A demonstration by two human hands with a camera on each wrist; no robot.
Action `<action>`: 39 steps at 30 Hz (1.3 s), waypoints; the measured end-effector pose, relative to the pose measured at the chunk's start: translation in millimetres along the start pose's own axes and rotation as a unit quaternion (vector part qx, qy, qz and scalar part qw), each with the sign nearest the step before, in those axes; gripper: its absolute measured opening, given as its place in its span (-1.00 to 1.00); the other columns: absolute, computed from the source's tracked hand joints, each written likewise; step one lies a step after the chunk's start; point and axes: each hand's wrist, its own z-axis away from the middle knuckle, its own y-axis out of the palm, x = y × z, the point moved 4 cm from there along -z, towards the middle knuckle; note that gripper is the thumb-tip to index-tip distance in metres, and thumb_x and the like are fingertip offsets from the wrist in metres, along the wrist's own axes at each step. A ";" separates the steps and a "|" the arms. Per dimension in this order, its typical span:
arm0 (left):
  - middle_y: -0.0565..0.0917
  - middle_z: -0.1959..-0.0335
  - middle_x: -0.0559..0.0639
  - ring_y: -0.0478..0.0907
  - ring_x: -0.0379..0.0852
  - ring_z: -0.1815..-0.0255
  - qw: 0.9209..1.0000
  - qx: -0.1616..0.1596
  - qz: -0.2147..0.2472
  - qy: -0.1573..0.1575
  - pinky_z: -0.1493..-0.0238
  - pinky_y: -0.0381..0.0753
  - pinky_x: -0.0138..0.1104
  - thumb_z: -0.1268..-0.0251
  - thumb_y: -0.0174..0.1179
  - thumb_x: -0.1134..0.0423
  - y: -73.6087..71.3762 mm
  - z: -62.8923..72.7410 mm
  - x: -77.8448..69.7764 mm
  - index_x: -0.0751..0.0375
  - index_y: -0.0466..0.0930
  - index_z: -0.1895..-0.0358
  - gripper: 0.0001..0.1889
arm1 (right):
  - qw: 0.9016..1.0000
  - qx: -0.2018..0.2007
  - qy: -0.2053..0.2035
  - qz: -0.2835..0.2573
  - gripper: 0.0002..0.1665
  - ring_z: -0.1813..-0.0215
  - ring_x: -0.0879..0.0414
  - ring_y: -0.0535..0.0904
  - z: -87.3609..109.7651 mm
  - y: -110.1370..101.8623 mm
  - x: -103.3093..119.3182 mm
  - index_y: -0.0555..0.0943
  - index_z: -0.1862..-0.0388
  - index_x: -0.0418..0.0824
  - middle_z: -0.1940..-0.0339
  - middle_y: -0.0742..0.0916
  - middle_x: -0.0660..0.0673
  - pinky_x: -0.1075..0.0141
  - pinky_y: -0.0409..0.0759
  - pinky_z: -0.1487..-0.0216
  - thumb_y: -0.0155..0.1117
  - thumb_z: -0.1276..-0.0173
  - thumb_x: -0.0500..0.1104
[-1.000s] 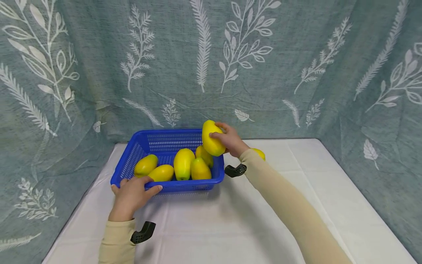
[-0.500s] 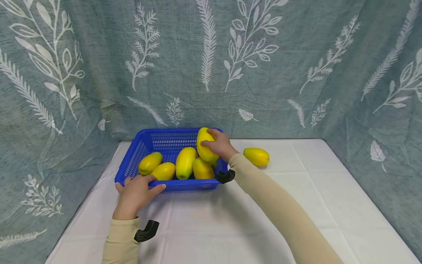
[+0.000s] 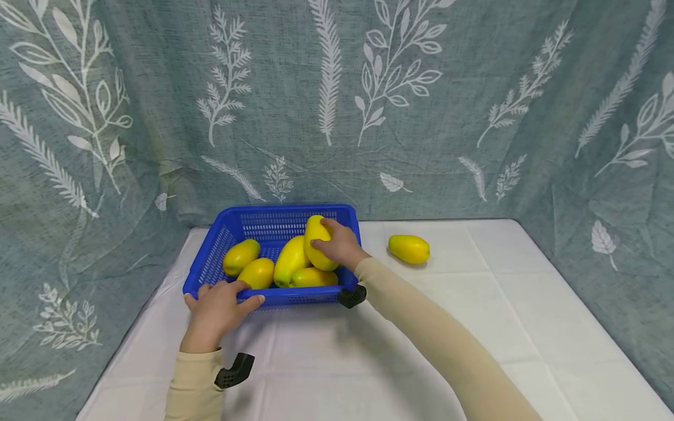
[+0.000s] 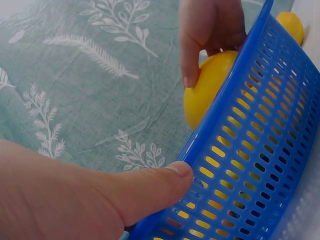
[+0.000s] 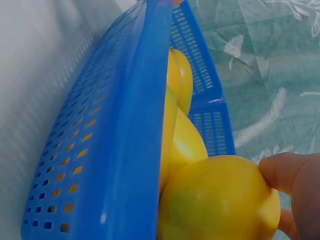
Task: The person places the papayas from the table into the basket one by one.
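My left hand [image 3: 217, 313] grips the near rim of a blue plastic basket [image 3: 274, 213] at its left corner. The thumb lies along the outer side, as the left wrist view shows. My right hand [image 3: 344, 242] holds a yellow mango [image 3: 318, 241], tilted upright, low in the right part of the basket. In the right wrist view that mango [image 5: 220, 195] leans close against other fruit. Several more yellow mangoes lie in the basket, among them one at the left [image 3: 241, 257] and one along the front wall [image 3: 314, 277]. The held mango partly hides what lies behind it.
One more mango [image 3: 409, 249] lies on the white tablecloth [image 3: 463, 327], right of the basket. A grey-green curtain [image 3: 295, 105] with white leaf prints hangs behind and at both sides of the table.
My right hand has lowered the mango and moved left, deeper into the basket. The fruit by the front wall has tipped onto its side. My left hand stays on the rim.
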 end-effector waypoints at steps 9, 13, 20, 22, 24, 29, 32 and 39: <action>0.61 -0.12 0.52 0.31 0.73 -0.19 1.000 -0.003 0.001 0.001 -0.17 -0.08 0.65 -0.37 0.25 -0.08 -0.6 1.2 -0.3 0.30 0.65 -0.18 -0.46 | 1.000 0.003 -0.004 -0.013 -0.23 -0.57 -0.17 0.35 2.8 -8.3 -0.5 0.26 -0.61 -0.08 -0.61 0.39 -0.18 -0.05 0.40 -0.51 0.26 -0.49 0.00; 0.61 -0.12 0.52 0.32 0.74 -0.18 1.000 -0.006 0.003 0.006 -0.16 -0.07 0.66 -0.37 0.25 -0.09 1.1 1.2 -0.1 0.29 0.66 -0.16 -0.47 | 1.000 -0.005 -0.006 -0.011 -0.23 -0.59 -0.16 0.32 5.6 -22.7 1.7 0.26 -0.61 -0.07 -0.62 0.37 -0.16 -0.07 0.38 -0.52 0.25 -0.50 0.02; 0.60 -0.11 0.53 0.31 0.75 -0.18 1.000 -0.006 -0.002 0.008 -0.16 -0.08 0.66 -0.38 0.24 -0.10 1.1 -0.3 1.2 0.29 0.65 -0.16 -0.46 | 1.000 -0.027 0.007 -0.007 -0.23 -0.62 -0.19 0.26 5.2 -64.3 -10.8 0.24 -0.62 -0.01 -0.63 0.33 -0.25 -0.12 0.42 -0.48 0.20 -0.51 0.09; 0.59 -0.12 0.54 0.29 0.76 -0.20 1.000 -0.001 -0.003 0.006 -0.16 -0.09 0.66 -0.38 0.23 -0.11 1.0 -0.5 1.6 0.30 0.64 -0.17 -0.45 | 0.999 -0.036 0.013 -0.013 -0.22 -0.63 -0.19 0.24 5.5 -77.9 -21.6 0.23 -0.62 0.00 -0.62 0.33 -0.28 -0.14 0.43 -0.46 0.19 -0.52 0.11; 0.59 -0.12 0.54 0.28 0.76 -0.21 1.000 0.002 -0.002 0.005 -0.16 -0.09 0.67 -0.38 0.23 -0.11 1.0 -0.6 1.9 0.31 0.63 -0.18 -0.44 | 0.998 -0.048 0.017 -0.023 -0.22 -0.63 -0.20 0.22 6.4 -91.6 -34.7 0.22 -0.62 -0.01 -0.62 0.31 -0.30 -0.15 0.40 -0.48 0.18 -0.52 0.12; 0.60 -0.10 0.53 0.28 0.76 -0.21 1.000 0.001 -0.004 0.006 -0.16 -0.09 0.67 -0.38 0.23 -0.12 0.2 -0.9 2.7 0.31 0.64 -0.18 -0.44 | 0.996 -0.071 0.035 -0.038 -0.22 -0.61 -0.24 0.23 9.7 -121.2 -74.3 0.18 -0.64 -0.02 -0.62 0.29 -0.33 -0.17 0.36 -0.50 0.13 -0.55 0.12; 0.60 -0.10 0.54 0.29 0.76 -0.20 1.000 -0.003 -0.006 0.007 -0.16 -0.08 0.67 -0.37 0.24 -0.12 0.0 -0.8 3.2 0.30 0.64 -0.17 -0.44 | 0.994 -0.079 0.054 -0.050 -0.21 -0.56 -0.29 0.29 12.7 -134.7 -96.1 0.15 -0.65 -0.02 -0.61 0.27 -0.36 -0.18 0.40 -0.47 0.11 -0.56 0.12; 0.57 -0.15 0.56 0.26 0.78 -0.22 1.000 0.001 -0.002 0.003 -0.16 -0.10 0.67 -0.38 0.24 -0.11 1.4 -0.8 3.1 0.30 0.63 -0.19 -0.44 | 0.985 -0.104 0.093 -0.100 -0.22 -0.50 -0.30 0.37 17.8 -156.8 -133.5 0.11 -0.67 -0.05 -0.57 0.33 -0.38 -0.16 0.52 -0.37 0.10 -0.59 0.04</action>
